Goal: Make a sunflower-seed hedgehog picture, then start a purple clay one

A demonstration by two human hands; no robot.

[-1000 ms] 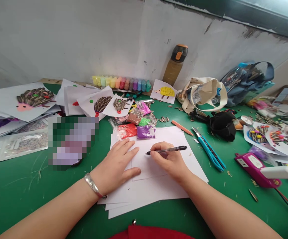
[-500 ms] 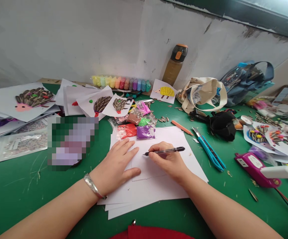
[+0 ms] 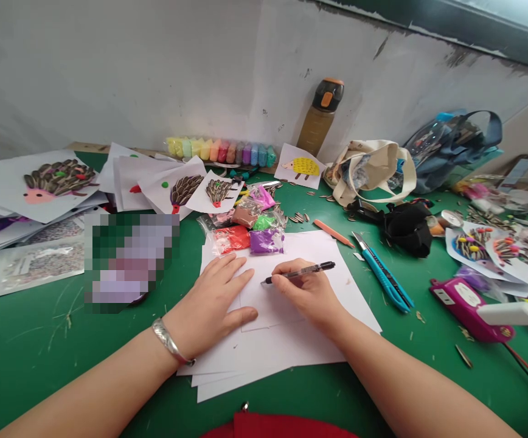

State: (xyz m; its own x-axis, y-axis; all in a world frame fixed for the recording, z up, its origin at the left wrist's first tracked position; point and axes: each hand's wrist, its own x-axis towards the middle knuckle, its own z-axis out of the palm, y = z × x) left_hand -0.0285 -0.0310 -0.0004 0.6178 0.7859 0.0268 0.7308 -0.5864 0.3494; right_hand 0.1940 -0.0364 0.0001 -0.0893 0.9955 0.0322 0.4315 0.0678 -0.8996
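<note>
White paper sheets lie in a loose stack on the green table. Flat on the top sheet, with fingers spread, rests my left hand; a silver bracelet circles that wrist. My right hand pinches a black pen, its tip at the paper just right of my left fingers. A faint rectangular outline shows on the sheet below the hands. Packets of coloured clay, among them a red one and a purple one, sit at the paper's far edge.
A blue utility knife and an orange stick lie right of the paper. Farther right is a magenta glue gun. Seed hedgehog pictures are piled at left. A bottle and cloth bag stand at the back.
The pen has tilted slightly and its tip has shifted a touch to the left. My left hand stays flat on the paper.
</note>
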